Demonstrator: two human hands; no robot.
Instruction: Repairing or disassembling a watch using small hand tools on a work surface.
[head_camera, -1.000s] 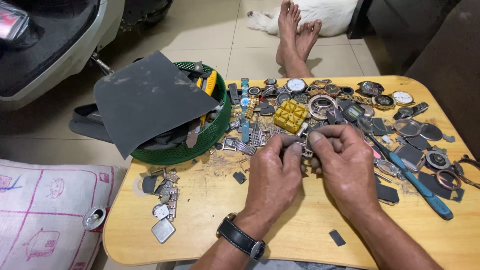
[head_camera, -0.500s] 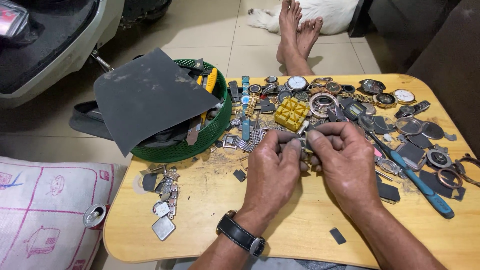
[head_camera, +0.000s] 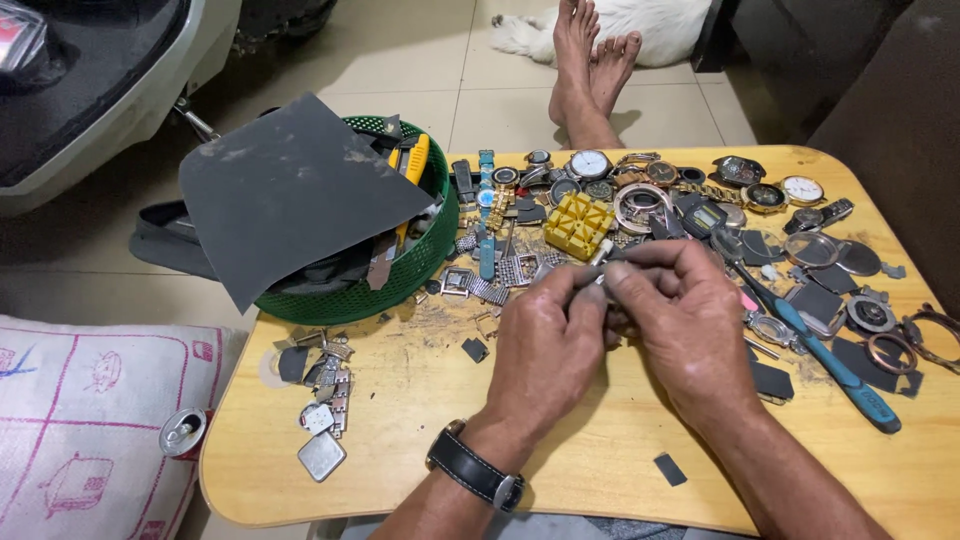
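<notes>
Both hands, left hand and right hand, fingers pinching a small metal part mid-frame; a slip likely loses it among the watch parts.

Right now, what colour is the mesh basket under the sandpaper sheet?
Green, clearest in the head view: the basket sits on the table's left end.

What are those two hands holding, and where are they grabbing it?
Both the left hand and right hand pinch a small silvery metal piece between their fingertips, one at each end. What exactly it is cannot be told.
</notes>
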